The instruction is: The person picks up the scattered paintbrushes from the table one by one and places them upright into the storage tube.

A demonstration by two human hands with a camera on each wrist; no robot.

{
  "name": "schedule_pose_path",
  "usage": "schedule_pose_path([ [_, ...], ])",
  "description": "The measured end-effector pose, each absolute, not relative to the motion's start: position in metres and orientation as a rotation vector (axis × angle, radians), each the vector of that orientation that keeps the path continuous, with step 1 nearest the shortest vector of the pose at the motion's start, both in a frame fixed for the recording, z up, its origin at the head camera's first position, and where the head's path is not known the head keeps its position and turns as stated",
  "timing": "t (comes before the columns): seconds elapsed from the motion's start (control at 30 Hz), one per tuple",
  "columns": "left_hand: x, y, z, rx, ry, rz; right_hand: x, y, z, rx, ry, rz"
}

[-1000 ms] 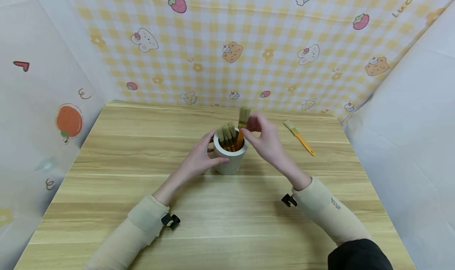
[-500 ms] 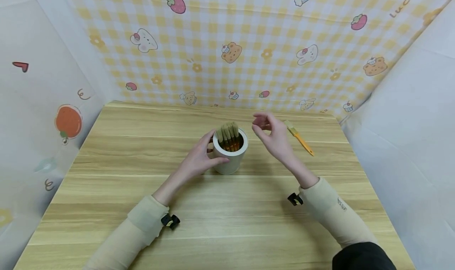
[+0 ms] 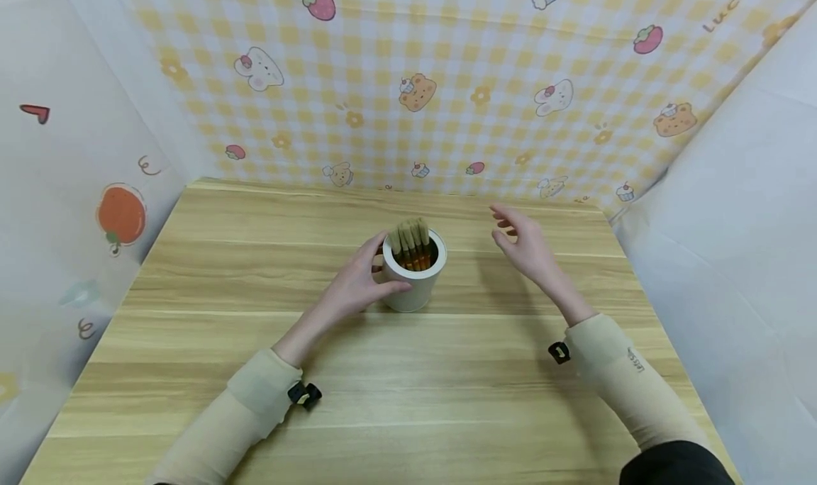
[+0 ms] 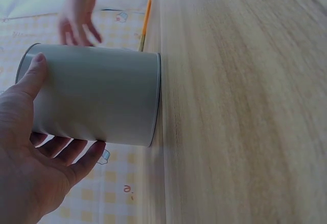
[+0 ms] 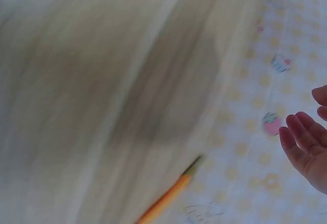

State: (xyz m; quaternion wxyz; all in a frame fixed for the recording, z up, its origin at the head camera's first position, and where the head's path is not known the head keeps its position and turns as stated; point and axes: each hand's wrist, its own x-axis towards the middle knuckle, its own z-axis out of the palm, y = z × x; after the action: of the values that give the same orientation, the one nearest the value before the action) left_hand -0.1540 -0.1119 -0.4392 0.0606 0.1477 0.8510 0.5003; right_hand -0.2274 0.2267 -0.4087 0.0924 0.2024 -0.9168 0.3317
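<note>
A pale grey cylindrical pot [image 3: 415,297] with a white rim stands upright on the table. My left hand [image 3: 351,286] grips its left side, thumb across the front and fingers round the back. Several paintbrushes [image 3: 410,238] stand in the pot, bristles up, their orange handles mostly hidden inside. To the right of the pot, my right hand [image 3: 528,249] is in the air with fingers loosely bent and nothing in it. One more paintbrush [image 5: 171,196] with an orange handle lies on the table; in the head view the right hand covers it.
The wood-grain table [image 3: 408,400] meets a yellow checked cloth backdrop [image 3: 357,59] at its far edge. White cloth walls close in the left [image 3: 64,258] and right [image 3: 721,208] sides.
My right hand has let go of a paintbrush that went down into the pot, then moved right, over the loose paintbrush. The left hand keeps its grip on the pot.
</note>
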Motion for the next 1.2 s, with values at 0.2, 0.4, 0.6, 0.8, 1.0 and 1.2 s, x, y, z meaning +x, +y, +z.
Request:
schedule_pose_path([
  [0.2,-0.155,-0.110,-0.437,0.480,2.607,1.489,-0.236,0.265,-0.434,0.412,-2.901,0.847],
  [0.4,-0.155,-0.110,-0.435,0.452,2.627,1.457,-0.240,0.288,-0.446,0.318,-3.003,0.585],
  [0.6,-0.155,-0.112,-0.435,0.454,2.632,1.443,-0.242,0.300,-0.453,0.286,-3.053,0.481],
  [0.8,-0.155,-0.113,-0.435,0.449,2.636,1.440,-0.244,0.305,-0.453,0.295,-3.097,0.419],
  [1.0,-0.153,-0.113,-0.436,0.461,2.613,1.466,-0.245,0.307,-0.454,0.284,-3.121,0.389],
  [1.2,-0.152,-0.113,-0.438,0.443,2.617,1.474,-0.246,0.306,-0.449,0.234,-3.195,0.404],
])
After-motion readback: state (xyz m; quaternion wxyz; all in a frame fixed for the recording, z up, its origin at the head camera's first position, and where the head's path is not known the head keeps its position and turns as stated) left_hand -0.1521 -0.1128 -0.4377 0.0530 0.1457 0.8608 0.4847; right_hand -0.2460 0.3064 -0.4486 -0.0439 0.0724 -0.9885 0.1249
